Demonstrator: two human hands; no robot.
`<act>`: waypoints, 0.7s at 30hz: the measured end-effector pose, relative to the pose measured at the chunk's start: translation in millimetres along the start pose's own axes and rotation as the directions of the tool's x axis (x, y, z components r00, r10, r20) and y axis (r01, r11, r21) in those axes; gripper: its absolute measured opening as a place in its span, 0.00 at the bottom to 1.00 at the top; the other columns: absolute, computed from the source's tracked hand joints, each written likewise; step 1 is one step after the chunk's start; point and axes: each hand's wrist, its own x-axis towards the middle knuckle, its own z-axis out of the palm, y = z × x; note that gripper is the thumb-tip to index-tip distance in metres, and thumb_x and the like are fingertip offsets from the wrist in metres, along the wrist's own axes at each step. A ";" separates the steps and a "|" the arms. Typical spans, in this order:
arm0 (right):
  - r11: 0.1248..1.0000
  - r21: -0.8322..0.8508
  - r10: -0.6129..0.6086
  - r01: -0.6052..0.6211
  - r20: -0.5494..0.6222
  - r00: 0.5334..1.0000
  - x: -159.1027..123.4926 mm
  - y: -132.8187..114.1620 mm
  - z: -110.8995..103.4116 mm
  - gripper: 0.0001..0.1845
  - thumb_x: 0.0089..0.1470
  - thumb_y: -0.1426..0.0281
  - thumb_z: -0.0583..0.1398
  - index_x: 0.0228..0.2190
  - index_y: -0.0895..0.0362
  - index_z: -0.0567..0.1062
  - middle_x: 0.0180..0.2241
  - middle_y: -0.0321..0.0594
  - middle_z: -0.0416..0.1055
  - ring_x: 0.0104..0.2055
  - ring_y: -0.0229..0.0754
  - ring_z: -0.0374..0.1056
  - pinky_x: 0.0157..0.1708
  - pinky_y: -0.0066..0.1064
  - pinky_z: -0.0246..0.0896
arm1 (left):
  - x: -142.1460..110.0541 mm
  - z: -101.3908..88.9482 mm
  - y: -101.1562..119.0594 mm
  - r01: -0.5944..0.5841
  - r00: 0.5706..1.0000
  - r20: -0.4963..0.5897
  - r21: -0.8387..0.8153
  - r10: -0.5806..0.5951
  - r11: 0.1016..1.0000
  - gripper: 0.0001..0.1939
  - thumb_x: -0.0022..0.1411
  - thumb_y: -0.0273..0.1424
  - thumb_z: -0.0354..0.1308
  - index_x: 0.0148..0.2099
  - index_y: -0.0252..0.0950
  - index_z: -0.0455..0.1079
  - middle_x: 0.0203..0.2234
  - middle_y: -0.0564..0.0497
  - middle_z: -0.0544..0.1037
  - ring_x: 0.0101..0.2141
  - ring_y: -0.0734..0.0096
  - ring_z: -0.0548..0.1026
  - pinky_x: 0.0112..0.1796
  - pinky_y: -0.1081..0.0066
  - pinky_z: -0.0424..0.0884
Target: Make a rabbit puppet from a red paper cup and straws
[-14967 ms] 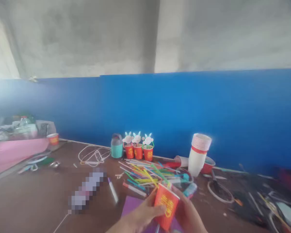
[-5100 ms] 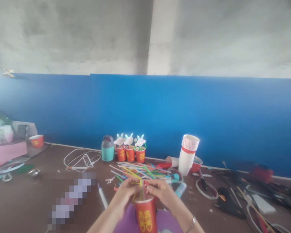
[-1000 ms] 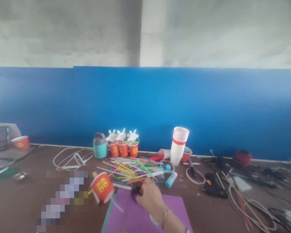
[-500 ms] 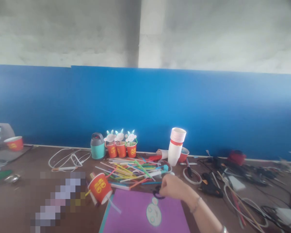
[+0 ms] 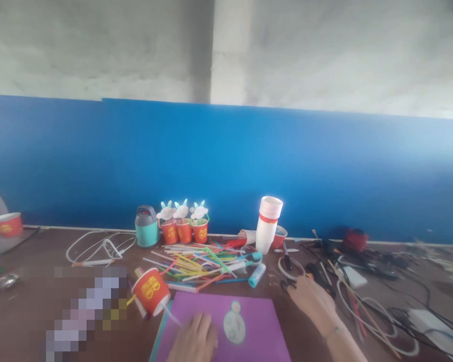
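My left hand (image 5: 195,338) lies on a purple sheet (image 5: 262,327), somewhat blurred, its fingers stretched forward over the paper. To its right, a white cut-out animal face (image 5: 234,326) with a green edge and one round ear rests on the sheet. Beyond the sheet's right edge, my right hand (image 5: 311,297) is low over the brown table, fingers closed at the black handles of what look like scissors (image 5: 288,285); the blades are hidden. A red paper cup (image 5: 150,290) with straws attached lies tipped at the sheet's upper left corner.
Behind the sheet lie many coloured straws (image 5: 196,262) and a glue stick (image 5: 257,275). Three red cups with animal faces (image 5: 183,230), a teal lidded container (image 5: 147,227) and stacked white cups (image 5: 268,226) stand by the blue partition. Cables and a black glue gun (image 5: 319,276) crowd the right.
My right hand has moved right with the black-handled scissors, off the purple sheet. My left hand has come into view on the sheet. The glue stick is now uncovered.
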 end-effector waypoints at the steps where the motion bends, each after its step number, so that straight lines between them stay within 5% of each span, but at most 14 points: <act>1: 1.000 -0.019 0.006 -0.006 0.012 1.000 -1.3 0.0 1.8 0.15 0.51 0.68 0.52 0.31 0.58 0.78 0.37 0.55 0.76 0.38 0.55 0.73 0.30 0.37 0.60 | 8.2 -1.8 2.7 -0.005 0.999 -0.035 0.043 0.007 0.999 0.16 0.60 0.20 0.46 0.44 0.37 0.70 0.42 0.42 0.74 0.42 0.56 0.72 0.40 0.63 0.68; 5: 0.992 -0.124 0.022 -0.024 -0.021 1.000 -6.0 -7.2 6.0 0.16 0.50 0.73 0.52 0.36 0.63 0.77 0.42 0.61 0.72 0.44 0.61 0.70 0.35 0.43 0.61 | 27.4 -22.8 8.3 0.025 0.994 -0.105 0.161 -0.008 0.987 0.19 0.56 0.15 0.45 0.45 0.35 0.69 0.42 0.43 0.74 0.44 0.57 0.71 0.45 0.60 0.66; 8: 0.978 -0.144 -0.175 0.154 -0.143 0.974 -14.5 -27.3 14.0 0.15 0.52 0.73 0.52 0.38 0.61 0.76 0.43 0.58 0.71 0.46 0.58 0.68 0.41 0.45 0.60 | 28.1 -55.0 -0.9 0.013 0.980 -0.200 0.057 -0.001 0.998 0.15 0.58 0.18 0.46 0.41 0.38 0.69 0.40 0.47 0.73 0.43 0.60 0.71 0.45 0.62 0.66; 11: 0.876 0.022 -0.481 0.482 -0.045 0.875 -30.7 -56.5 31.9 0.16 0.50 0.64 0.58 0.40 0.55 0.75 0.46 0.49 0.71 0.50 0.53 0.65 0.48 0.42 0.57 | 20.1 -90.9 -26.7 0.266 0.925 -0.276 -0.014 -0.260 0.964 0.10 0.64 0.27 0.45 0.39 0.37 0.69 0.38 0.44 0.74 0.41 0.58 0.72 0.41 0.63 0.66; 12: 0.849 0.056 -0.525 0.525 -0.012 0.851 -36.9 -65.9 39.2 0.23 0.46 0.60 0.61 0.45 0.55 0.74 0.48 0.50 0.69 0.52 0.55 0.63 0.50 0.44 0.56 | 15.8 -100.2 -37.4 0.385 0.888 -0.271 -0.009 -0.372 0.923 0.12 0.65 0.29 0.43 0.39 0.36 0.69 0.36 0.43 0.74 0.40 0.57 0.73 0.40 0.63 0.66; 14: 0.813 0.077 -0.581 0.577 0.061 0.811 -48.1 -81.3 53.6 0.44 0.36 0.54 0.66 0.55 0.55 0.65 0.57 0.53 0.61 0.58 0.62 0.55 0.54 0.52 0.50 | 5.0 -111.6 -57.4 0.585 0.804 -0.119 -0.024 -0.583 0.811 0.16 0.65 0.35 0.42 0.36 0.36 0.70 0.30 0.43 0.76 0.34 0.55 0.75 0.34 0.64 0.67; 16: 0.793 0.082 -0.609 0.604 0.080 0.789 -55.3 -90.7 65.4 0.52 0.35 0.50 0.65 0.59 0.58 0.60 0.60 0.56 0.56 0.61 0.64 0.49 0.56 0.54 0.46 | -7.9 -113.7 -71.1 0.663 0.748 0.008 -0.032 -0.663 0.748 0.20 0.64 0.41 0.42 0.32 0.38 0.71 0.27 0.44 0.77 0.32 0.54 0.77 0.32 0.65 0.67; 21: 0.756 0.062 -0.645 0.651 -0.092 0.758 -55.5 -99.9 81.6 0.48 0.43 0.42 0.57 0.56 0.62 0.65 0.56 0.58 0.62 0.58 0.63 0.55 0.55 0.52 0.49 | -35.3 -103.1 -79.9 0.640 0.769 0.096 -0.120 -0.632 0.759 0.24 0.63 0.45 0.39 0.37 0.40 0.73 0.31 0.41 0.80 0.34 0.50 0.77 0.33 0.63 0.66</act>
